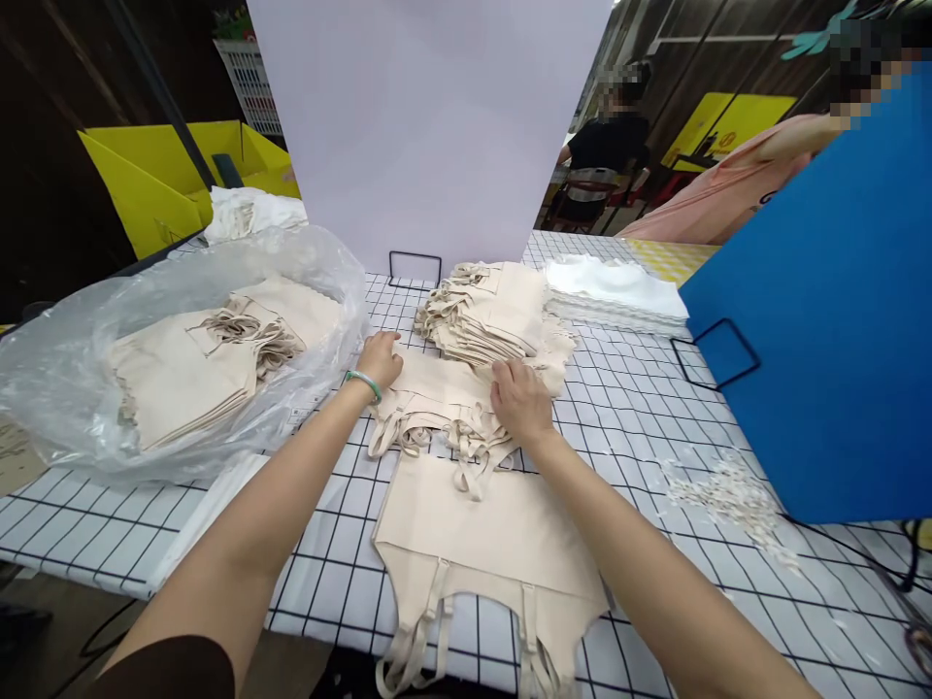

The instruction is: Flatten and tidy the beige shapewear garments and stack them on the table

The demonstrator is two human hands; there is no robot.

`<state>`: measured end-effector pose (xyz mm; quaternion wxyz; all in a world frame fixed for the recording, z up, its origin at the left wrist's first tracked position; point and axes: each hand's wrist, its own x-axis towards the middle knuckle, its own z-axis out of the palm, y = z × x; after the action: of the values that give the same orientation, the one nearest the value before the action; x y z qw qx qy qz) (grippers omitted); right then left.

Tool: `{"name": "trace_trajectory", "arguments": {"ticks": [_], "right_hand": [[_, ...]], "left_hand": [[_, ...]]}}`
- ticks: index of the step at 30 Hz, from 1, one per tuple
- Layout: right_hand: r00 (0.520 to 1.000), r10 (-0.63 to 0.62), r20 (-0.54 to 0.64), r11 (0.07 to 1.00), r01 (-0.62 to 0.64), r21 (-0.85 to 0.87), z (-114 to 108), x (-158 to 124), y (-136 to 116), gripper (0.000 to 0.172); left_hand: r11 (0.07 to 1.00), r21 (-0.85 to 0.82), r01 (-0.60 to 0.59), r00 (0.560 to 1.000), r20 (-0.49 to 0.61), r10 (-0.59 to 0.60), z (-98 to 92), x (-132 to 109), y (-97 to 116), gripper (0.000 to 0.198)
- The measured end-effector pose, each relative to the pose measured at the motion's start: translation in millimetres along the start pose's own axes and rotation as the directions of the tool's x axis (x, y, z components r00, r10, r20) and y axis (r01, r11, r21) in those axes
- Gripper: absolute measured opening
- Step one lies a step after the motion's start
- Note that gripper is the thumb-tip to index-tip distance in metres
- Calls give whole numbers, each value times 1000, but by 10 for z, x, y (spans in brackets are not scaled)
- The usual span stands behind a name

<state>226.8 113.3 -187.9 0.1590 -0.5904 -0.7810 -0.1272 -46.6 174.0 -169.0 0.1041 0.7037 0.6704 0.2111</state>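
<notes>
A beige camisole [444,381] with thin straps lies across the table in front of me, its straps bunched toward me. At its left edge, my left hand [380,361] is closed on the cloth, with one finger sticking out. My right hand [521,400] has its fingers curled down on the right edge of the same camisole; the fingertips are partly hidden. Nearer to me, another beige camisole [495,519] is spread flat, straps hanging over the table's front edge. Just beyond my hands is a stack of beige camisoles [491,311].
On the left, a clear plastic bag [65,359] holds more beige camisoles [196,369]. White folded cloths [615,291] are stacked at back right. A blue panel [822,340] and small white scraps [728,500] are on the right. A pale board [429,126] stands behind; two people are beyond.
</notes>
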Motion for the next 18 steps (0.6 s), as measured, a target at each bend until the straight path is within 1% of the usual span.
{"name": "trace_trajectory", "arguments": {"ticks": [1,3,5,9,10,11,13,14,16,17,18], "right_hand": [[1000,-28,-1,1000,28,-3,-7,3,6,26],[997,-78,11,997,79,-2,-16,14,29,24],[996,-85,34,996,85,8,-12,38,58,23],[998,-13,55,999,11,36,31,100,95,15],[998,8,59,999,-11,45,43,109,95,16],[998,30,63,998,-33,53,52,113,91,17],[995,72,65,995,-77,67,52,110,69,11],[994,92,61,993,-96,73,36,106,50,9],[992,115,43,990,-118,82,-44,107,-4,10],[994,110,14,986,-111,121,-111,118,-39,10],[995,93,-22,976,-87,202,-198,139,-79,10]], "left_hand": [[1000,4,-19,1000,11,19,-1,-9,31,52],[998,8,-56,998,39,56,-10,-41,97,50],[995,7,-95,993,71,94,-27,-80,171,48],[984,-9,-178,976,124,178,-85,-144,329,48],[980,-15,-198,970,140,198,-101,-158,360,47],[976,-21,-215,963,159,216,-115,-173,386,47],[969,-36,-243,948,201,246,-136,-211,422,44],[966,-44,-253,941,220,257,-145,-233,436,44],[962,-55,-266,931,244,271,-173,-277,470,46],[958,-65,-278,928,238,285,-200,-291,497,50],[949,-89,-303,924,215,315,-239,-296,533,56]]}}
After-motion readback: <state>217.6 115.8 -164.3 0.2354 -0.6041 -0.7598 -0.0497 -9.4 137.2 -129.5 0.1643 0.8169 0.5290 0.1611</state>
